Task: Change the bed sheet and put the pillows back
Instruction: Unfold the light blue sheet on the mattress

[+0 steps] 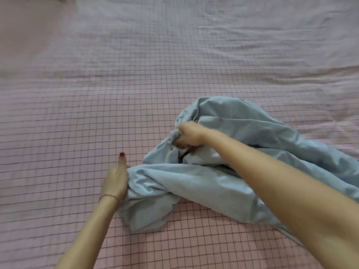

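Note:
A crumpled light blue sheet [194, 183] lies bunched on the bed, toward the lower right. Under it, a pink sheet with a dark grid pattern [77, 117] covers the whole bed. My left hand [116, 179] grips the blue sheet's left edge, with the thumb pointing up along the pink sheet. My right hand [189, 135] reaches across from the right and clutches a fold near the top of the bundle. No pillows are in view.
The pink checked sheet is wrinkled toward the far side [233, 35]. A plain pinkish strip [25, 30] shows at the far left. Nothing else lies on the bed.

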